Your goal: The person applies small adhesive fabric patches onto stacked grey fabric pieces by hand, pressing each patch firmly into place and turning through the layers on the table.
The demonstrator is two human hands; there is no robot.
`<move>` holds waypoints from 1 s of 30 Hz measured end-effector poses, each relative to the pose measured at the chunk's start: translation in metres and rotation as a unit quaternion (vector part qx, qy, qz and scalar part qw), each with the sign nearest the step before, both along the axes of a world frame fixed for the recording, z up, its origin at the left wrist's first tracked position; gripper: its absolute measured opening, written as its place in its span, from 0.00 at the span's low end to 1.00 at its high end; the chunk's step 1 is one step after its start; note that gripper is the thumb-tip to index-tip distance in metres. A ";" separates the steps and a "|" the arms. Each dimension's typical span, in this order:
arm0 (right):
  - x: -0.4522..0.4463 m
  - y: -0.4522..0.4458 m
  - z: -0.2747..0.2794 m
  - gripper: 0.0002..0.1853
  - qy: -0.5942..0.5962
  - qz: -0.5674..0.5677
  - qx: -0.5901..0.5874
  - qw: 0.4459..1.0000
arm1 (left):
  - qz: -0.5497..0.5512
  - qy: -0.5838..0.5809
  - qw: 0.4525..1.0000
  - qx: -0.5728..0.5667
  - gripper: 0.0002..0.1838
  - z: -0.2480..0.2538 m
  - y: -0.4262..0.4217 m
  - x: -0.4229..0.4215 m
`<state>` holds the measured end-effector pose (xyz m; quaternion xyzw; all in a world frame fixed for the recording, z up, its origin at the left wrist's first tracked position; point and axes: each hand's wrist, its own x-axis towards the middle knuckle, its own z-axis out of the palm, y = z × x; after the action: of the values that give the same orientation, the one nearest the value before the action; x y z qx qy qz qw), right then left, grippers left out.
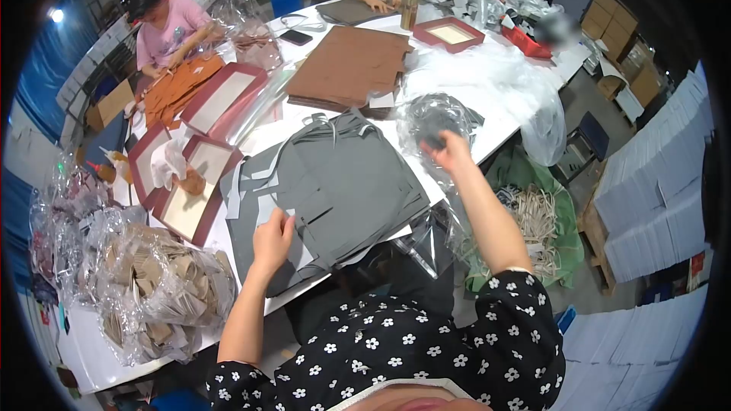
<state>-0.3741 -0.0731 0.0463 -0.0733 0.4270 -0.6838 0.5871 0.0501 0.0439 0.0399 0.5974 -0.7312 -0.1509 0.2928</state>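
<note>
A stack of dark grey sheets (pixel 343 183) with slits and loose strips lies on the table before me. My left hand (pixel 272 240) is closed at its near left side, next to a pale strip (pixel 265 208); what its fingers hold, if anything, is hidden. To the right, my right hand (pixel 449 152) is at the mouth of a clear plastic bag (pixel 411 118) with dark grey pieces inside. Its fingers are curled and slightly blurred around something dark that I cannot make out.
Brown sheets (pixel 350 68) are stacked beyond the grey ones. Red-rimmed boxes (pixel 221 99) and a plastic bag of tan pieces (pixel 164 274) stand left. A green sack (pixel 563 236) is below the right edge. Co-workers (pixel 171 34) work across the table.
</note>
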 end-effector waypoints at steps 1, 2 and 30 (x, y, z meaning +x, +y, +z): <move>-0.020 -0.027 -0.009 0.16 -0.032 -0.072 -0.028 0.997 | -0.009 0.005 1.000 0.005 0.13 -0.003 -0.002 -0.002; -0.037 -0.049 -0.014 0.16 -0.063 -0.142 -0.055 0.986 | -0.017 0.009 1.000 0.012 0.13 -0.006 -0.002 -0.004; -0.035 0.042 -0.042 0.08 0.983 0.106 -0.039 0.147 | 0.063 -0.028 0.992 -0.102 0.14 -0.027 0.022 0.020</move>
<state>-0.4091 -0.0307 0.0047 -0.7510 0.6053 0.0169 -0.2633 0.0696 0.0657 0.0129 0.6132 -0.7117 -0.0402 0.3403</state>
